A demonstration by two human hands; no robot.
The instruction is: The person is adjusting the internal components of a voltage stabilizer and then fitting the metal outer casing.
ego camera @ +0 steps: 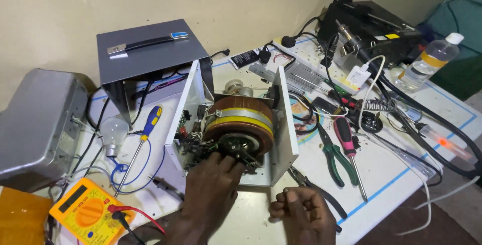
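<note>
Gripping nothing that I can make out, the left hand [211,194] reaches into the open white metal chassis [286,124], its fingertips [228,162] pressed against the dark hub at the front of the toroidal coil [240,124]; whether the grip closes on any small part there I cannot tell, since the fingers hide it. The right hand [301,212] rests on the tabletop [391,169] just beside the chassis, fingers curled into a loose fist with nothing in it.

The coil, brown with a yellow band, sits inside the chassis at the middle of the white, blue-lined tabletop, which stands against a pale yellowish wall [60,9]. Behind the chassis stands its grey cover [150,54] with a carrying handle. To the left lie a blue-and-yellow screwdriver [143,137], a light bulb [113,132] and an orange multimeter [88,215] with red and black leads. To the right lie green-handled pliers [334,157], a pink-handled screwdriver [347,144], tangled black cables, a black instrument [371,29] and a clear plastic bottle [429,61].
</note>
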